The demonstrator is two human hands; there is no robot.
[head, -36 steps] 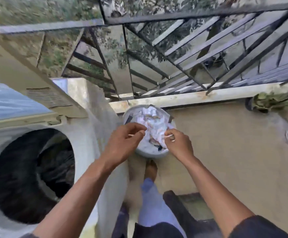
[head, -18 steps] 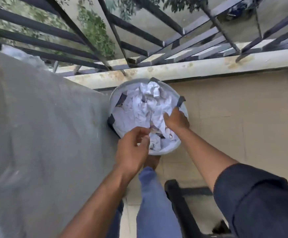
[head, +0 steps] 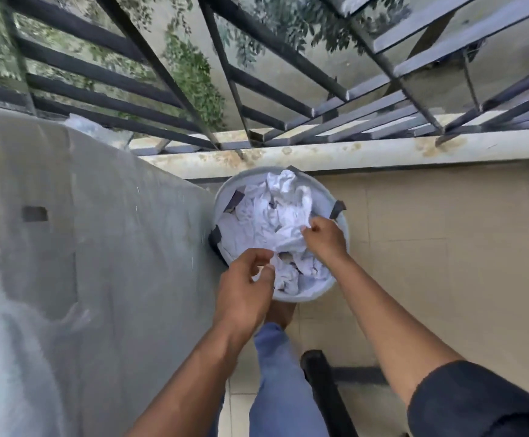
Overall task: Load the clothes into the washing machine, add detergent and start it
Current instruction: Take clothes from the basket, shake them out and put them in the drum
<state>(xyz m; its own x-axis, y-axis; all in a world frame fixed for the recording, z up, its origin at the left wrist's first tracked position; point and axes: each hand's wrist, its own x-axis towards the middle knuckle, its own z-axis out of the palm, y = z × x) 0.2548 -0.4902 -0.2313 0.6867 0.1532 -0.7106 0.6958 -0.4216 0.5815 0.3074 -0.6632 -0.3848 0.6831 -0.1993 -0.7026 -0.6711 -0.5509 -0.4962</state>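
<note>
A round pale laundry basket (head: 318, 293) stands on the floor beside the washing machine (head: 105, 253), whose grey side fills the left; its drum opening is out of view. Crumpled white clothes (head: 269, 212) fill the basket. My right hand (head: 323, 238) is down in the basket, fingers pinched on the white clothes. My left hand (head: 244, 288) hovers over the basket's near rim, fingers curled and partly apart, touching the edge of the cloth; whether it grips is unclear.
A black metal railing (head: 256, 99) on a stained concrete ledge (head: 351, 152) runs just behind the basket. Beige floor tiles (head: 446, 263) spread to the right. My blue trouser leg and bare foot (head: 280, 313) are below the basket, with a dark frame (head: 323, 386) beside them.
The view has swung from the machine's open drum down to its side and the basket. My right hand has gone deeper into the clothes and pinched them; my left hand stays over the near rim.
</note>
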